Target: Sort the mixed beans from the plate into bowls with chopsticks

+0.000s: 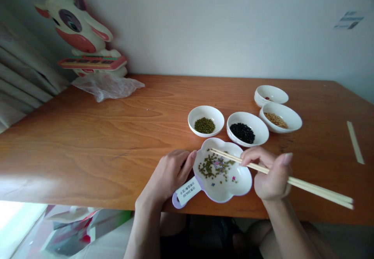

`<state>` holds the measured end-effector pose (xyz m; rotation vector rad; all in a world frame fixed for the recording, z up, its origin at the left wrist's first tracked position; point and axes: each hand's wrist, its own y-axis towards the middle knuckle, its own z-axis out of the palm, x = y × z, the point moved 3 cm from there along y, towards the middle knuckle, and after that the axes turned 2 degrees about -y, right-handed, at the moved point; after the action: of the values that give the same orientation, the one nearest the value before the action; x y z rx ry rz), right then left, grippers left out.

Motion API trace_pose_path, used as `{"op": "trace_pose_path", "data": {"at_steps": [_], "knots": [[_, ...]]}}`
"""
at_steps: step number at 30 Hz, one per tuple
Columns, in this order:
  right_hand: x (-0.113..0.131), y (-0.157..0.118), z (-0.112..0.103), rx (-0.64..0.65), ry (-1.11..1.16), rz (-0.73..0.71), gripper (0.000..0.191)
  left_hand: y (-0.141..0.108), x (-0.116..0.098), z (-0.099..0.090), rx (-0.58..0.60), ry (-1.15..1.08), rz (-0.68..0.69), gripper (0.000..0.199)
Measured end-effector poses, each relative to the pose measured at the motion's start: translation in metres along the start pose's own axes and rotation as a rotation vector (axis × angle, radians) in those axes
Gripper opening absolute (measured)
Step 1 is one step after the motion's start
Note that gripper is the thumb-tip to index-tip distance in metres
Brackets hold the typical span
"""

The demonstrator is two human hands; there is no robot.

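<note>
A flower-shaped dish [224, 189] with a purple rim and a labelled handle [188, 191] lies near the table's front edge. Green mung beans [209, 167] are scattered inside it. My left hand [172, 173] is at its left side, fingers curled and thumb on the rim. In my right hand [271, 173] is a pair of wooden chopsticks [318, 191], their tips over the beans at the dish's far side. I cannot tell whether a bean is between the tips. Behind the dish stand a white bowl [191, 124] of mung beans and another white bowl [264, 135] of black beans.
Farther right, one white bowl [296, 124] holds light tan kernels, and the bowl [276, 91] behind it has something reddish inside. A cow-shaped toy keyboard [93, 62] and a clear plastic bag [111, 87] sit at the back left. A pale strip [355, 142] lies at right.
</note>
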<state>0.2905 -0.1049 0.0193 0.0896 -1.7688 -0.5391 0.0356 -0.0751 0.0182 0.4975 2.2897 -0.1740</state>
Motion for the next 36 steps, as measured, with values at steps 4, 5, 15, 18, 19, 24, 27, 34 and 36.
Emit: {"op": "trace_pose_path", "data": {"at_steps": [4, 5, 15, 18, 19, 24, 27, 34, 36], "knots": [[0.014, 0.02, 0.006, -0.19, 0.102, -0.018, 0.085, 0.0, -0.001, 0.0, -0.004, -0.001, 0.004, 0.05], [0.018, 0.027, 0.009, -0.249, 0.119, -0.034, 0.086, 0.0, -0.002, 0.0, -0.005, -0.002, 0.004, 0.049], [0.014, 0.029, 0.017, -0.08, 0.085, 0.032, 0.085, 0.001, -0.001, 0.001, -0.006, 0.009, 0.015, 0.05], [0.005, 0.01, 0.003, 0.051, 0.029, 0.028, 0.083, 0.001, 0.0, 0.001, -0.003, 0.01, 0.014, 0.05], [0.003, 0.006, -0.001, 0.08, 0.014, 0.013, 0.082, 0.001, 0.0, 0.002, -0.002, 0.008, 0.014, 0.05], [-0.006, -0.003, -0.004, 0.196, -0.06, -0.009, 0.078, 0.0, -0.001, 0.001, -0.002, 0.008, 0.012, 0.05], [-0.008, -0.001, 0.0, 0.206, -0.103, -0.002, 0.077, 0.0, 0.0, 0.002, 0.003, 0.011, 0.007, 0.049], [-0.004, 0.002, 0.007, 0.231, -0.155, -0.038, 0.073, 0.001, 0.003, 0.002, 0.016, -0.006, -0.002, 0.049], [-0.003, 0.001, 0.007, 0.226, -0.169, -0.047, 0.073, 0.001, 0.003, 0.002, 0.021, -0.01, 0.005, 0.05]]}}
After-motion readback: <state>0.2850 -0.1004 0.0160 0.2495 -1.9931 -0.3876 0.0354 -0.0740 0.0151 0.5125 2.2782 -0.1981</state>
